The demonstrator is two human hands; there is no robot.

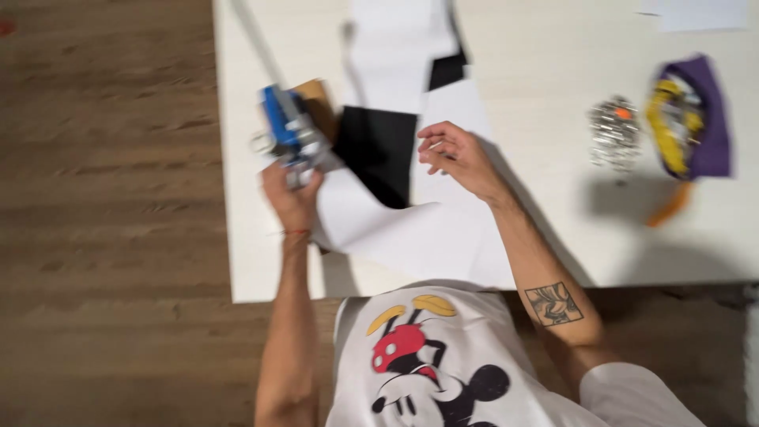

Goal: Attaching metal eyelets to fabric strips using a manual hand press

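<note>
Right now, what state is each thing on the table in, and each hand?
Left hand: closed around the blue tape dispenser, lifted at the table's left edge.
Right hand: open, fingers curled, over the white paper.
White paper: spread out, overhanging the table's near edge.
Black sheet: lying flat among the white sheets.
Purple pouch: open, yellow contents showing.
Silver clips: piled, blurred.

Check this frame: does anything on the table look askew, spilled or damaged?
Mostly untidy rather than damaged. The white paper sheets lie crooked and overlapping, one hanging over the table edge. A heap of small silvery pieces sits loose. The left hand grips a blue tool; blur hides finer detail.
</note>
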